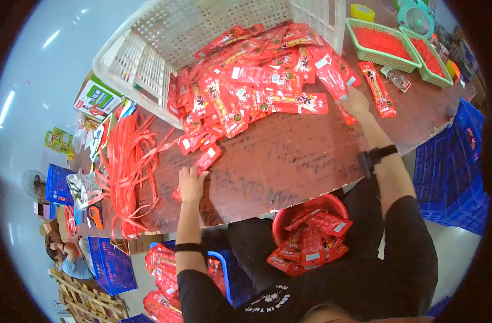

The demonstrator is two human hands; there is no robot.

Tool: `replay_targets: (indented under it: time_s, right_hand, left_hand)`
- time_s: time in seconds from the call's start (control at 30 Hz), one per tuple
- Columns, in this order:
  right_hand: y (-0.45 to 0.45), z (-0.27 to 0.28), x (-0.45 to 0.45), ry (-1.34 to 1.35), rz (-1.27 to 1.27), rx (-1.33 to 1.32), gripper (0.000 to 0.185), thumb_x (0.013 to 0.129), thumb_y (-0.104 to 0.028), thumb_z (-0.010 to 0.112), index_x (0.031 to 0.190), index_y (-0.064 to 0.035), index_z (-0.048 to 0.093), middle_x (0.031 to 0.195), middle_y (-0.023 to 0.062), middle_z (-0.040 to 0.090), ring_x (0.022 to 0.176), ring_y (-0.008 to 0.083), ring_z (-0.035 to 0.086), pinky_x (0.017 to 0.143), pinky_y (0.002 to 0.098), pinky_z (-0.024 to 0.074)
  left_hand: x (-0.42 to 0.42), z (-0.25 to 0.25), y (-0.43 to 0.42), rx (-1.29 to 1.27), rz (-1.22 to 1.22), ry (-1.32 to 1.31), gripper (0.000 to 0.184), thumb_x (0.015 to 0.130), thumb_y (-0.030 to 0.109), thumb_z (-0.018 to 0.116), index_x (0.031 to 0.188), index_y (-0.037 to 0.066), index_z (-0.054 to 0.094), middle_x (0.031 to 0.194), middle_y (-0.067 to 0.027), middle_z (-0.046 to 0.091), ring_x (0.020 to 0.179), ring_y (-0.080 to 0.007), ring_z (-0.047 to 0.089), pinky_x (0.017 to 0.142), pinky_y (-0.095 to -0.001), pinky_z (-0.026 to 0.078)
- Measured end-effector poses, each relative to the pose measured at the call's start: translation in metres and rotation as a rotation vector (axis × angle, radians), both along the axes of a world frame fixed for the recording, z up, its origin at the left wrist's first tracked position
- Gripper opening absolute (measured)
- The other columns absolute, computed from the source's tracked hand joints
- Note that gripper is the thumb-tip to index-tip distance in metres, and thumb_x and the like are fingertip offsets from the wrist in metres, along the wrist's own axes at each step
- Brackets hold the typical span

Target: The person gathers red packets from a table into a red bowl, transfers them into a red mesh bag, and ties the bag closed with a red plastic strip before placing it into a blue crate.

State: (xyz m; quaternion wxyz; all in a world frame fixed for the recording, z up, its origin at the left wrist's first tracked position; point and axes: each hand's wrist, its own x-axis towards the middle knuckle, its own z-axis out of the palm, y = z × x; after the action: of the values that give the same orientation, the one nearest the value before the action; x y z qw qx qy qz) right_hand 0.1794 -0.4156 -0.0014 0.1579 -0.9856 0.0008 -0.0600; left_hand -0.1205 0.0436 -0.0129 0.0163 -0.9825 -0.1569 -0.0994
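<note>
My left hand (pixel 191 184) is at the near left of the brown table, its fingers closed on a red packet (pixel 209 156) that sticks out above and below them. My right hand (pixel 357 103) reaches to the right side of the pile and grips a red packet (pixel 331 77); its fingertips are partly hidden. Between and beyond the hands, a heap of red printed packets (pixel 267 78) spills out of a tipped white perforated basket (pixel 143 59). A single red packet (pixel 377 90) lies to the right of my right hand.
Red ribbon strips (pixel 128 161) hang over the table's left edge, near orange-handled scissors (pixel 96 217). Green baskets (pixel 383 61) with red contents stand at the back right. A red bucket of packets (pixel 340 204) sits at my lap. Blue crates (pixel 450 167) stand right; another person (pixel 74 264) is far left.
</note>
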Motion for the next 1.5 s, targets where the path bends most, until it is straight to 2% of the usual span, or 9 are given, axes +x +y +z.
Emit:
replay_targets:
  time_s: [0.2,0.4,0.47,0.67,0.97,1.2,1.27,1.33,1.5]
  right_hand:
    - [-0.102,0.027,0.007,-0.137,0.134,0.508,0.037,0.065,-0.028,0.066,0.089,-0.001,0.06,0.075,0.0134,0.061,0.072,0.0282,0.06,0.066,0.0379,0.0464]
    - [-0.122,-0.02,0.037,0.061,0.002,-0.193,0.043,0.063,-0.034,0.062,0.092,-0.0021,0.061,0.099,0.0241,0.058,0.092,0.0334,0.057,0.078,0.0424,0.0454]
    - [-0.108,0.027,-0.009,0.311,-0.022,-0.091,0.047,0.063,-0.029,0.065,0.098,0.0003,0.058,0.107,0.0263,0.054,0.1,0.0357,0.053,0.083,0.043,0.0433]
    - [-0.118,-0.018,-0.063,-0.199,-0.04,0.583,0.051,0.065,-0.011,0.068,0.11,0.0033,0.049,0.097,0.0148,0.061,0.087,0.025,0.06,0.079,0.0356,0.0462]
    - [0.032,0.042,-0.13,0.577,0.525,1.535,0.035,0.08,-0.008,0.057,0.113,-0.0023,0.047,0.094,0.0026,0.059,0.081,0.0102,0.056,0.073,0.0278,0.0458]
    - [0.066,-0.012,-0.22,0.181,0.683,1.116,0.038,0.072,-0.014,0.065,0.104,-0.0015,0.05,0.089,0.0094,0.06,0.083,0.0168,0.056,0.075,0.0324,0.0449]
    - [0.03,-0.029,-0.278,0.391,0.638,0.908,0.031,0.073,-0.014,0.062,0.101,-0.0036,0.053,0.088,0.0097,0.059,0.082,0.0221,0.057,0.075,0.0349,0.0441]
    - [0.008,-0.063,-0.309,0.041,1.073,0.948,0.023,0.078,-0.012,0.053,0.099,-0.0057,0.055,0.096,0.0095,0.058,0.09,0.0262,0.054,0.082,0.0376,0.0411]
    - [-0.03,-0.107,-0.363,0.233,1.171,0.004,0.05,0.073,-0.007,0.056,0.122,-0.008,0.045,0.113,0.0143,0.053,0.113,0.0296,0.044,0.095,0.0436,0.0335]
  left_hand:
    - [0.108,0.06,-0.026,-0.401,0.077,-0.329,0.026,0.085,0.021,0.045,0.074,-0.001,0.056,0.062,-0.0212,0.055,0.059,-0.0385,0.054,0.054,-0.0466,0.041]
    - [0.222,0.018,-0.134,0.085,0.384,-0.272,0.074,0.072,0.055,0.058,0.109,-0.009,0.05,0.121,-0.0262,0.044,0.116,-0.0383,0.038,0.095,-0.0448,0.032]
    - [0.229,0.039,-0.135,-0.278,0.33,0.002,0.086,0.065,0.053,0.066,0.117,-0.01,0.041,0.125,-0.0263,0.037,0.122,-0.0361,0.03,0.095,-0.0455,0.032]
    - [0.217,0.015,-0.123,-0.682,0.448,-0.478,0.063,0.061,0.014,0.072,0.106,-0.01,0.036,0.104,-0.0289,0.049,0.093,-0.0405,0.052,0.081,-0.0437,0.043]
    - [0.14,-0.013,-0.109,-1.498,0.246,-0.353,0.023,0.066,-0.003,0.065,0.084,-0.001,0.052,0.074,-0.005,0.055,0.059,-0.0139,0.049,0.05,-0.0309,0.04]
    - [-0.021,0.02,-0.224,-1.68,0.107,-0.382,0.026,0.077,-0.001,0.056,0.102,0.004,0.051,0.085,-0.0017,0.056,0.067,-0.0101,0.051,0.062,-0.0229,0.044]
    - [-0.072,0.005,-0.236,-1.498,0.04,-0.164,0.031,0.075,-0.001,0.06,0.105,0.0,0.052,0.104,-0.0056,0.057,0.1,-0.0149,0.052,0.086,-0.0308,0.042]
    - [-0.103,-0.054,-0.238,-1.721,-0.438,0.006,0.044,0.073,0.002,0.061,0.115,0.004,0.049,0.112,-0.0111,0.054,0.108,-0.0215,0.05,0.092,-0.0328,0.04]
    - [-0.124,-0.055,-0.255,-0.643,-1.024,0.588,0.048,0.075,-0.003,0.044,0.123,0.004,0.045,0.123,-0.0166,0.046,0.112,-0.032,0.045,0.096,-0.0385,0.036]
